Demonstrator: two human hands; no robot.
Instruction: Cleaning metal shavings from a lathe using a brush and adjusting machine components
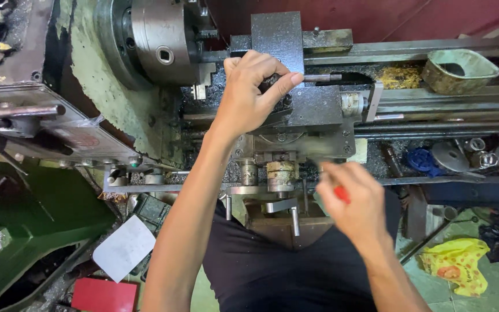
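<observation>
Left hand (249, 92): fingers curled, pinching dark tool post (275, 86) atop lathe carriage (313, 115) | right hand (350, 199): blurred, closed around red-handled tool (342, 194), just in front of carriage handwheel dial (281, 175) | three-jaw chuck (163, 40): left of tool post | metal bowl (460, 70): on lathe bed, far right.

A dark red wall (376, 17) runs along the far side. The floor (463, 231) at the right is pale greenish tile, worn and stained, with a crumpled yellow plastic bag (457, 263) lying on it and a black scrap (498, 240) just beside. At the near left stands green-painted metal (36, 231), with a flat white sheet (123, 247) and a red block (104, 296) below it. Light is even and soft, without hard shadows.
</observation>
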